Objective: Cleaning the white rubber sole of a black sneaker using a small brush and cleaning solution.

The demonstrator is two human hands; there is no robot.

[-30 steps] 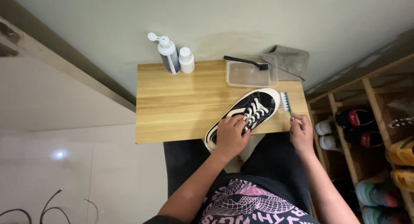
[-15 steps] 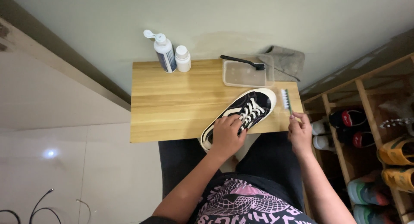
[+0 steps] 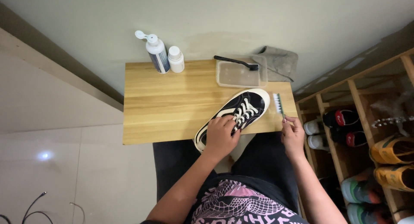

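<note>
While left hand [image 3: 221, 135] presses black sneaker [image 3: 235, 116] heel at table [image 3: 172, 107] front edge, right hand [image 3: 293, 135] pinches toothbrush [image 3: 279, 104] beside toe, sneaker lying diagonal.

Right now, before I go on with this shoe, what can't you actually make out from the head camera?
- Heel of the black sneaker: covered by the left hand.
- Handle of the small brush: hidden inside the right hand; only the bristle end shows.
- Contents of the clear tray: too faint to tell.
- Labels on the two bottles: too small.
- Shoe rack: cut off by the right edge.
</note>
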